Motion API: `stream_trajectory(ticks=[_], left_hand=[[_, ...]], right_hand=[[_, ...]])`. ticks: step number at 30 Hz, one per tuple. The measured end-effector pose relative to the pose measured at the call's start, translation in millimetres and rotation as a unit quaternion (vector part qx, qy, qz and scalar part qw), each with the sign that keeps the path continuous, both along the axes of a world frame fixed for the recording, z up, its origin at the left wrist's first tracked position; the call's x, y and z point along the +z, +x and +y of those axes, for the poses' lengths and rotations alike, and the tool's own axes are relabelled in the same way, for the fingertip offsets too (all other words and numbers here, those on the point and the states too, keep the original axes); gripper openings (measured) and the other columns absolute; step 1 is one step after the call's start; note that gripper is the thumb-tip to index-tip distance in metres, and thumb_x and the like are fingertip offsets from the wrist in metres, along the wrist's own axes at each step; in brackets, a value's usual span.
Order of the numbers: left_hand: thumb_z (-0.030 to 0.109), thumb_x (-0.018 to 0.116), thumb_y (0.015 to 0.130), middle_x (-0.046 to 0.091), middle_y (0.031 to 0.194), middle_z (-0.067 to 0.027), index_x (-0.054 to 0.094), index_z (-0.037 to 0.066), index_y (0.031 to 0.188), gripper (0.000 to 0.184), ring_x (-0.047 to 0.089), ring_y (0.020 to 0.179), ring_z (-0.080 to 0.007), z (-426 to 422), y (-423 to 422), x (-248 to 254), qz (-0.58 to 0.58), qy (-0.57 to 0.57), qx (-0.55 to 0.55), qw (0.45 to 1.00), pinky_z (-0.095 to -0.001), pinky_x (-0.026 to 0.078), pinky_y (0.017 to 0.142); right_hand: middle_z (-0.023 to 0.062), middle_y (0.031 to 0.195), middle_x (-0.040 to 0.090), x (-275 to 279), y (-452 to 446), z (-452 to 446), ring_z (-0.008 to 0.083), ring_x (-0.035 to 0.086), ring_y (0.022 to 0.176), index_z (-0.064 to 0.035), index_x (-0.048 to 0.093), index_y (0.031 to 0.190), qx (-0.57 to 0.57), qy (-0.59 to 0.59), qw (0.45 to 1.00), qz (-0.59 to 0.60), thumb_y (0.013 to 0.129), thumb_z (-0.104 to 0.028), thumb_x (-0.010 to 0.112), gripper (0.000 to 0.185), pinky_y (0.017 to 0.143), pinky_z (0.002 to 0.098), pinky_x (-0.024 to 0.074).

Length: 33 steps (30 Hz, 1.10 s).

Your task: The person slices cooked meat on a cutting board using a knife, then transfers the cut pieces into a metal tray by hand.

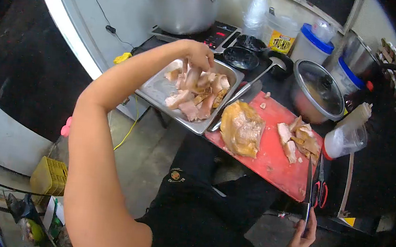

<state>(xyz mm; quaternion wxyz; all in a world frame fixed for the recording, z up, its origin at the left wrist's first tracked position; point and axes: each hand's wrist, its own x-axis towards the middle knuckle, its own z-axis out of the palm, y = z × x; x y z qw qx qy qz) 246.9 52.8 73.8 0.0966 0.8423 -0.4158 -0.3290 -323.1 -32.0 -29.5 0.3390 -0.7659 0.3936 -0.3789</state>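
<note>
Meat pieces [201, 97] are heaped in a metal tray [151, 89] at the edge of the worktop [377, 152], mostly in the half of the tray nearest the cutting board [270, 167]. Over the heap the left hand [199, 56] is held with its fingers bent downward, and a greyish strip is seen just beneath them; whether the grip is closed on that strip or only set against it cannot be told, as the fingertips are partly hidden.

By the right hand [305, 235] a knife [309, 184] is held: the grip is closed around its dark handle, with thumb and fingers set on opposite sides. The blade is pointed away from the body, along the right edge of the red board, and just beside it a pair of red-and-black scissors [323, 194] is seen.

On the board a large yellowish slab of meat [242, 129] is laid at the left, near the tray, and a pile of cut chunks [303, 141] is gathered at the right. A long-handled ladle [255, 81] is slanted between tray and board. Beyond the board a pot [299, 101] is covered with a glass lid [319, 87].
</note>
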Motion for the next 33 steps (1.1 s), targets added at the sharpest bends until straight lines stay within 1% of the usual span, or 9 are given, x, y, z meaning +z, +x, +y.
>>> stream_trajectory(ticks=[4, 7, 9, 11, 13, 15, 18, 24, 33], left_hand=[[0.022, 0.067, 0.080, 0.061, 0.114, -0.0102, 0.061, 0.015, 0.126, 0.046, 0.064, 0.093, -0.0242, -34.0, 5.2, 10.3, -0.051, -0.038, -0.044, 0.997, -0.0422, 0.063, 0.064], [0.024, 0.067, 0.081, 0.064, 0.108, -0.0093, 0.061, 0.012, 0.125, 0.046, 0.064, 0.090, -0.0234, -68.2, -23.3, 21.3, -0.059, -0.071, -0.116, 0.989, -0.0362, 0.061, 0.059], [0.027, 0.068, 0.080, 0.068, 0.098, -0.0107, 0.063, 0.009, 0.122, 0.046, 0.065, 0.086, -0.0214, -105.5, -38.0, 9.2, -0.087, -0.081, -0.233, 0.965, -0.0375, 0.055, 0.071], [0.029, 0.068, 0.079, 0.069, 0.106, -0.0151, 0.064, 0.008, 0.120, 0.046, 0.066, 0.092, -0.0247, -133.6, -76.9, 6.1, -0.135, -0.077, -0.338, 0.928, -0.0400, 0.051, 0.086], [0.031, 0.068, 0.080, 0.067, 0.115, -0.0181, 0.064, 0.008, 0.120, 0.047, 0.063, 0.109, -0.0285, -160.4, -112.3, -11.9, -0.135, -0.095, -0.402, 0.901, -0.0396, 0.048, 0.094], [0.033, 0.068, 0.080, 0.067, 0.114, -0.0182, 0.060, 0.007, 0.124, 0.051, 0.064, 0.105, -0.0310, -174.7, -161.5, -9.9, -0.106, -0.033, -0.405, 0.907, -0.0426, 0.050, 0.090], [0.040, 0.073, 0.074, 0.064, 0.112, -0.0223, 0.055, 0.010, 0.131, 0.067, 0.062, 0.107, -0.0339, -220.3, -202.5, -42.8, -0.117, -0.045, -0.525, 0.842, -0.0437, 0.050, 0.090], [0.046, 0.084, 0.056, 0.043, 0.136, -0.0262, 0.037, 0.022, 0.146, 0.104, 0.047, 0.123, -0.0454, -253.8, -256.7, -83.6, -0.196, -0.090, -0.483, 0.848, -0.0497, 0.043, 0.100], [0.038, 0.085, 0.058, 0.042, 0.140, -0.0187, 0.035, 0.029, 0.147, 0.103, 0.052, 0.119, -0.0444, -262.8, -265.4, -98.0, -0.217, -0.097, -0.438, 0.867, -0.0538, 0.050, 0.092]], right_hand=[[0.0042, 0.110, 0.063, -10.4, -11.4, -7.5, 0.0052, 0.048, 0.073, 0.0012, 0.057, 0.131, -0.012, -0.030, 0.999, 0.026, 0.094, -0.007, 0.054, 0.037, 0.063, 0.0206, 0.0406], [0.0142, 0.121, 0.062, -3.9, -20.5, -4.8, 0.0206, 0.054, 0.104, 0.0040, 0.057, 0.128, -0.024, 0.014, 0.998, 0.052, 0.093, -0.006, 0.054, 0.037, 0.092, 0.0324, 0.0386], [0.0176, 0.122, 0.064, 5.3, -13.6, 1.6, 0.0234, 0.059, 0.113, 0.0048, 0.059, 0.126, -0.041, 0.013, 0.999, 0.029, 0.091, -0.003, 0.055, 0.036, 0.100, 0.0344, 0.0419], [0.0058, 0.105, 0.063, -1.3, -18.8, -1.0, 0.0073, 0.054, 0.079, 0.0022, 0.059, 0.127, -0.047, 0.002, 0.999, 0.016, 0.093, -0.007, 0.057, 0.036, 0.066, 0.0221, 0.0449], [0.0049, 0.103, 0.064, 7.1, -21.4, 3.6, 0.0081, 0.055, 0.078, 0.0022, 0.059, 0.127, -0.055, 0.057, 0.997, -0.004, 0.092, -0.006, 0.059, 0.036, 0.067, 0.0229, 0.0466], [0.0044, 0.101, 0.063, 1.0, -24.4, 1.8, 0.0079, 0.055, 0.076, 0.0022, 0.059, 0.127, -0.066, 0.045, 0.997, -0.016, 0.092, -0.006, 0.060, 0.036, 0.066, 0.0227, 0.0462], [0.0026, 0.096, 0.063, -8.6, -37.0, -2.0, 0.0069, 0.054, 0.075, 0.0021, 0.060, 0.127, -0.081, 0.038, 0.996, -0.014, 0.091, -0.005, 0.061, 0.037, 0.066, 0.0218, 0.0450], [0.0110, 0.112, 0.068, -12.8, -48.1, -4.9, 0.0095, 0.060, 0.088, 0.0024, 0.062, 0.123, -0.102, 0.079, 0.991, -0.019, 0.085, 0.005, 0.061, 0.038, 0.077, 0.0238, 0.0479], [0.0087, 0.099, 0.069, -11.5, -40.4, -5.6, 0.0091, 0.059, 0.077, 0.0013, 0.063, 0.122, -0.116, 0.100, 0.988, -0.037, 0.084, 0.003, 0.061, 0.038, 0.068, 0.0237, 0.0471]])
